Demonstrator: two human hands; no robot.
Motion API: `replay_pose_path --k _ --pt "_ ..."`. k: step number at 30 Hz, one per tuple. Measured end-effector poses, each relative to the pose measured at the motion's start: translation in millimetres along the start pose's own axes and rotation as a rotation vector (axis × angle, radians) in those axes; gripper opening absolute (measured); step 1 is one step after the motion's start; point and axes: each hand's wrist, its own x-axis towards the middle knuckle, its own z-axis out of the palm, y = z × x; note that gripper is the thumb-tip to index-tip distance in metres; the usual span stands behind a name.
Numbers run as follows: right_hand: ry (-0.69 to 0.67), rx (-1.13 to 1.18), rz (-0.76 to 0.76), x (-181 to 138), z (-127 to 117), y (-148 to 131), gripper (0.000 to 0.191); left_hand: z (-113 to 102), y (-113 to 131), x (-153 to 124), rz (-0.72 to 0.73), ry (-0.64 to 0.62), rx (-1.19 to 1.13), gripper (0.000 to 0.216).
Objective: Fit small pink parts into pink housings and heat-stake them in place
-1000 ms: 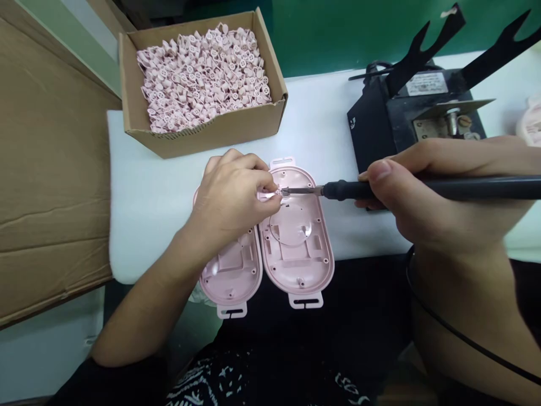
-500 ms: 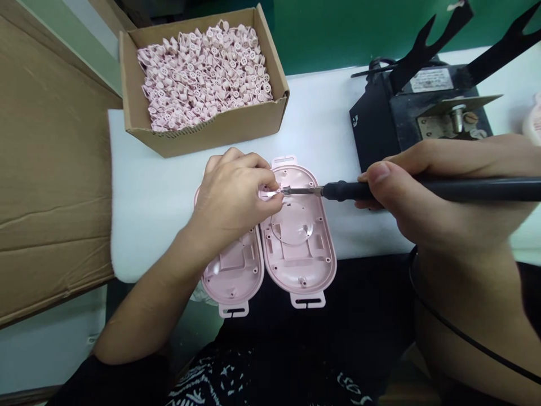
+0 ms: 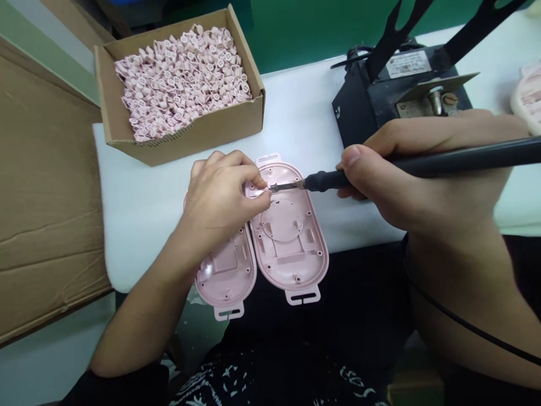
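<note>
Two pink plastic shell halves with rounded ends lie side by side, insides up: the right shell (image 3: 291,265) and the left shell (image 3: 228,270), which is partly under my forearm. My left hand (image 3: 222,194) is closed in a pinch over the right shell's upper left part, on a small pink plastic piece (image 3: 255,193) mostly covered by the fingers. In my right hand (image 3: 406,180) a black-handled soldering iron (image 3: 325,181) points left. Its metal tip is at the pinched fingertips; exact contact cannot be made out.
A cardboard box (image 3: 181,135) full of small pink plastic parts stands at the back left. Behind my right hand is a black iron stand (image 3: 359,107) with forked uprights. Another pink part (image 3: 528,98) lies at the far right. A black cord (image 3: 469,332) hangs along my right forearm.
The whole view has shifted, so box, stand and shells appear further left. Both hands keep their hold, with the iron's tip still at the left fingertips.
</note>
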Motion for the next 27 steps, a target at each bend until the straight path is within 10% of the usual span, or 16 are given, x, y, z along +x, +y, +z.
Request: replay_pose_path --k 27 --pt "-0.022 -0.046 -0.027 -2.4 -3.8 2.7 0.035 0.9 -2.2 -0.7 0.043 0.017 0.027 0.002"
